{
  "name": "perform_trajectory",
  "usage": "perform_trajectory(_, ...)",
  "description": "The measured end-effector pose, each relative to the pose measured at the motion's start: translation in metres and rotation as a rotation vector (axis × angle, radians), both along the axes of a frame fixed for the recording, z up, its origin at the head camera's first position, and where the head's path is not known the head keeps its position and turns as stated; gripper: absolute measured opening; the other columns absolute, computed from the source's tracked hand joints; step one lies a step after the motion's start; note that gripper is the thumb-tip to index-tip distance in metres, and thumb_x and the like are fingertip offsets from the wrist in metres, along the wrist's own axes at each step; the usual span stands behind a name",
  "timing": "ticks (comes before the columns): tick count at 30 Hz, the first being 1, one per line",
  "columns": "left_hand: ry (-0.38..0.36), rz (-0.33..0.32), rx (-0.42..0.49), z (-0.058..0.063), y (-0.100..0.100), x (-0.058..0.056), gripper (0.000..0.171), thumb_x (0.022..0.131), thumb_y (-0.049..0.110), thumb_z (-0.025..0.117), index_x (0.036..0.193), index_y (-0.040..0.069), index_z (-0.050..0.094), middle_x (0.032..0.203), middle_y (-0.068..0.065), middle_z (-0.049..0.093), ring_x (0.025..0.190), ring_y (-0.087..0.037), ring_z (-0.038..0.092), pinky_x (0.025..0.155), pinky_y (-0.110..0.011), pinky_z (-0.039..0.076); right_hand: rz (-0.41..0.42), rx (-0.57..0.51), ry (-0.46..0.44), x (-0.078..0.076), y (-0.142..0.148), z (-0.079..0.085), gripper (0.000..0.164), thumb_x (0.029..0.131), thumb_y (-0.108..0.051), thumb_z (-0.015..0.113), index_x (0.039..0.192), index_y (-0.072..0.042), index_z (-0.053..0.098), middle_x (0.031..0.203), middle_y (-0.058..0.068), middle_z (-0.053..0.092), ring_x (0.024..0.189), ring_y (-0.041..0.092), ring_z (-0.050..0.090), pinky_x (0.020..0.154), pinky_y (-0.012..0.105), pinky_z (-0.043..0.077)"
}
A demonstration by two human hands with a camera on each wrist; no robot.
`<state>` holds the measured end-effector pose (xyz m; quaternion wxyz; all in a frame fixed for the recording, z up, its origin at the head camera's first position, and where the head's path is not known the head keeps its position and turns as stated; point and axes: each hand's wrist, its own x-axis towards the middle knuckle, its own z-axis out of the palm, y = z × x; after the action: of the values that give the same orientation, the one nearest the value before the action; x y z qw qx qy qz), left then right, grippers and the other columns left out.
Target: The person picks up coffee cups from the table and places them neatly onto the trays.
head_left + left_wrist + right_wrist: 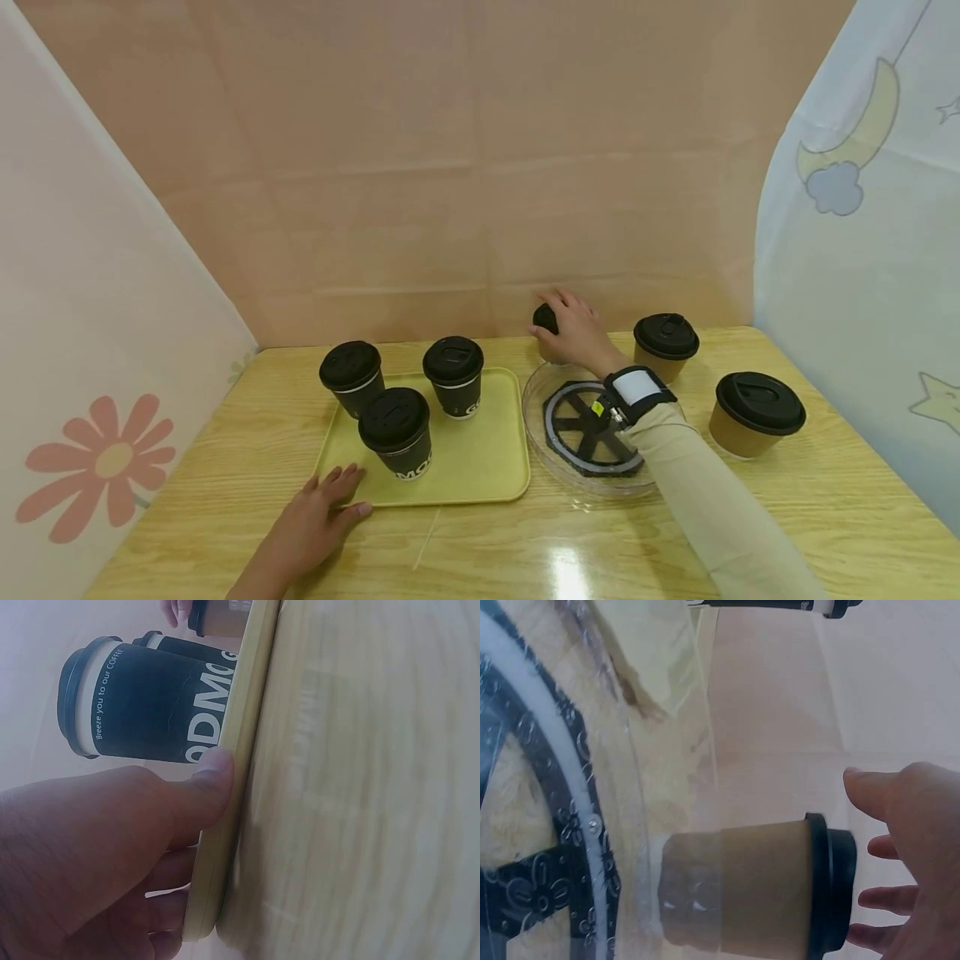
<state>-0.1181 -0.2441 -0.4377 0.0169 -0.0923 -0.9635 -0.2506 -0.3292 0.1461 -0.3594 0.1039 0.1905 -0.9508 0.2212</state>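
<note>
My left hand (311,521) rests at the near left corner of a yellow tray (480,467), its thumb (214,784) on the front rim. On the tray stand three black paper coffee cups with black lids: a near one (396,433), a left one (352,375) and a far one (453,377). My right hand (581,333) reaches over a brown paper cup (769,889) with a black lid, behind a clear round turntable (536,450). Its fingers are spread just off the lid, the thumb raised to one side.
Two wider brown paper bowls with black lids stand at the right, one farther back (663,346) and one nearer (753,417). The turntable, with a dark spoked base, lies beside the tray under my right forearm. Hanging cloth (450,208) closes off the back and sides.
</note>
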Motion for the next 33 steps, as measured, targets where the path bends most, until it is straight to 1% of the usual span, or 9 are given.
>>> perform_trajectory(5,-0.003,-0.003,-0.001,0.0,0.0,-0.001,0.056,0.089,0.04,0.067,0.131,0.003,0.061,0.136,-0.018,0.059,0.131,-0.042,0.05,0.112,-0.064,0.029,-0.007,0.004,-0.011,-0.004,0.005,-0.004,0.066,0.095,-0.035,0.062,0.149,-0.005,0.038,0.153,0.027,0.032,0.14,0.05,0.029,0.111,0.071,0.022)
perform_trajectory(10,-0.017,-0.011,-0.003,0.001,0.0,-0.003,0.056,0.089,0.04,0.067,0.131,0.003,0.061,0.136,-0.018,0.059,0.132,-0.042,0.049,0.112,-0.064,0.028,0.007,0.02,0.012,-0.006,0.01,-0.005,0.061,0.095,-0.027,0.064,0.145,0.0,0.042,0.148,0.028,0.039,0.136,0.048,0.038,0.112,0.062,0.032)
perform_trajectory(13,-0.035,-0.011,-0.011,0.004,-0.002,-0.003,0.057,0.089,0.041,0.066,0.132,0.004,0.06,0.137,-0.018,0.059,0.132,-0.042,0.049,0.112,-0.065,0.029,0.01,0.045,0.019,-0.008,0.011,-0.005,0.058,0.094,-0.025,0.065,0.141,0.004,0.046,0.145,0.028,0.044,0.133,0.046,0.043,0.111,0.058,0.036)
perform_trajectory(20,-0.065,0.0,-0.028,0.008,-0.003,-0.002,0.058,0.089,0.041,0.068,0.134,0.005,0.059,0.137,-0.018,0.058,0.133,-0.042,0.048,0.111,-0.064,0.032,0.012,0.085,0.02,-0.009,0.009,-0.005,0.055,0.095,-0.027,0.064,0.136,0.007,0.051,0.142,0.028,0.047,0.13,0.045,0.045,0.11,0.056,0.038)
perform_trajectory(22,-0.063,0.005,-0.049,0.01,-0.003,-0.001,0.058,0.089,0.041,0.068,0.135,0.006,0.058,0.139,-0.017,0.057,0.133,-0.042,0.047,0.109,-0.063,0.034,0.011,0.089,0.022,-0.009,0.008,-0.005,0.056,0.094,-0.027,0.065,0.136,0.007,0.051,0.142,0.028,0.048,0.13,0.045,0.046,0.11,0.055,0.038)
perform_trajectory(24,-0.042,0.008,-0.083,0.011,-0.002,0.0,0.058,0.088,0.041,0.068,0.135,0.008,0.059,0.14,-0.017,0.056,0.133,-0.043,0.048,0.107,-0.062,0.038,0.012,0.098,0.028,-0.009,0.006,-0.006,0.056,0.094,-0.028,0.065,0.136,0.007,0.052,0.141,0.028,0.048,0.13,0.045,0.046,0.11,0.055,0.039)
perform_trajectory(27,0.024,0.012,-0.129,0.014,0.0,0.004,0.057,0.087,0.041,0.071,0.134,0.011,0.06,0.138,-0.013,0.059,0.13,-0.041,0.051,0.102,-0.06,0.044,0.014,0.11,0.029,-0.01,0.004,-0.006,0.056,0.094,-0.03,0.065,0.136,0.006,0.052,0.141,0.028,0.048,0.13,0.045,0.046,0.11,0.055,0.038)
perform_trajectory(30,0.096,0.01,-0.131,0.017,0.006,0.008,0.057,0.084,0.038,0.075,0.133,0.014,0.061,0.132,-0.012,0.063,0.125,-0.038,0.057,0.098,-0.057,0.049,0.013,0.114,0.018,-0.01,0.001,-0.005,0.056,0.095,-0.03,0.064,0.137,0.005,0.051,0.142,0.027,0.048,0.131,0.044,0.046,0.11,0.055,0.038)
perform_trajectory(33,0.128,0.003,-0.121,0.023,0.014,0.011,0.058,0.082,0.036,0.077,0.133,0.014,0.061,0.128,-0.011,0.065,0.121,-0.035,0.06,0.096,-0.054,0.051,0.012,0.114,0.014,-0.01,-0.001,-0.004,0.057,0.094,-0.03,0.064,0.137,0.004,0.051,0.142,0.027,0.048,0.131,0.044,0.046,0.111,0.055,0.038)
